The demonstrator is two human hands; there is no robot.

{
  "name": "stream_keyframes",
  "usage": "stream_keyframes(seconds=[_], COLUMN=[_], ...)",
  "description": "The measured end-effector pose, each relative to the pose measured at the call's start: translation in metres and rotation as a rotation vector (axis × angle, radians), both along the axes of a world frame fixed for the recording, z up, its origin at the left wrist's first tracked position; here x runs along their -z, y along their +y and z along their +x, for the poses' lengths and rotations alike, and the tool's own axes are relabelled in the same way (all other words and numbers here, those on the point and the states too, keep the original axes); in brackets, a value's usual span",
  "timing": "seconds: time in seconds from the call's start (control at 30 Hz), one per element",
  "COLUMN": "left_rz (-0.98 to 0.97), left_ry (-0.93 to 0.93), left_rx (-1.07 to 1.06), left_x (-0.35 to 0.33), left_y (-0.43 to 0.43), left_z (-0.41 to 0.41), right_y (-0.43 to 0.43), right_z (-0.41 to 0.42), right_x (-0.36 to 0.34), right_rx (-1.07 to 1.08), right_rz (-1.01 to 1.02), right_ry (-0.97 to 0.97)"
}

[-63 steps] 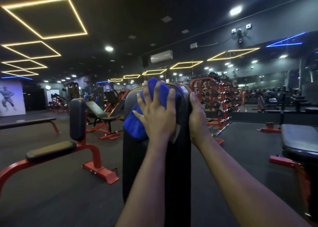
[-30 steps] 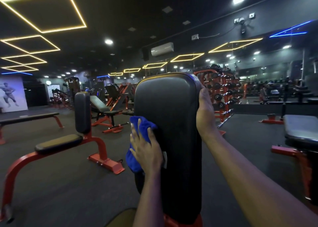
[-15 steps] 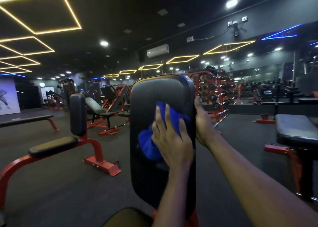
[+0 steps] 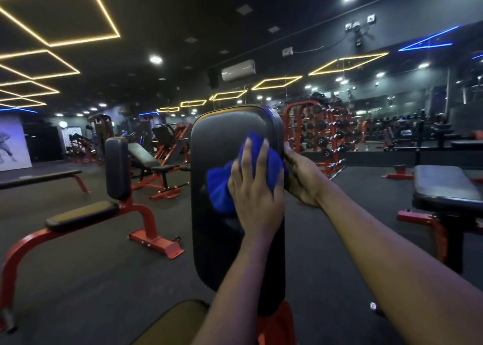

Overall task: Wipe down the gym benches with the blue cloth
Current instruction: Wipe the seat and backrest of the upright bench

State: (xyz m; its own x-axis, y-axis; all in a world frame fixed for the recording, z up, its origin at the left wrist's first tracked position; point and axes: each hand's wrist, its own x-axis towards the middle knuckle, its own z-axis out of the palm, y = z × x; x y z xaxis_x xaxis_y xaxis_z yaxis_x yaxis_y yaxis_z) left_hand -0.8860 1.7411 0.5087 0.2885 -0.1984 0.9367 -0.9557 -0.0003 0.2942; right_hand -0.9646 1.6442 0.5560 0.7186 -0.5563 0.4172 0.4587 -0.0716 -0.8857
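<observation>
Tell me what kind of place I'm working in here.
Most likely a commercial gym: a dumbbell rack by the mirrored wall, orange-framed benches across the floor, and the padded backrest under the blue cloth.

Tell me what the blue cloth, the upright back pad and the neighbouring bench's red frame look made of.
Blue cloth: soft, fuzzy fabric, likely microfibre or terry; it bunches in folds under the left hand. Back pad: smooth black vinyl or leather-like cover over padding, judging by its dull sheen and rounded edges. Red frame: painted metal tubing with a flat foot plate.
</observation>
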Motion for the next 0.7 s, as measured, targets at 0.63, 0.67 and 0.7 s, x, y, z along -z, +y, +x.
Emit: stream_keyframes(seconds=[0.63,0.67,0.7], left_rz=[-0.018,-0.006,0.002], left_ry=[0.273,0.327,0.366], left_rx=[0.011,-0.004,-0.024], left_x=[0.091,0.118,0.137], left_y=[0.013,0.02,0.025], left_z=[-0.03,-0.035,-0.041], right_y=[0.023,0.024,0.025], right_z=[0.003,0.004,0.004], right_x=[0.065,0.069,0.069], right_rx=[0.142,0.137,0.155], right_rz=[-0.008,-0.014,-0.028], right_ry=[-0.029,-0.012,0.002])
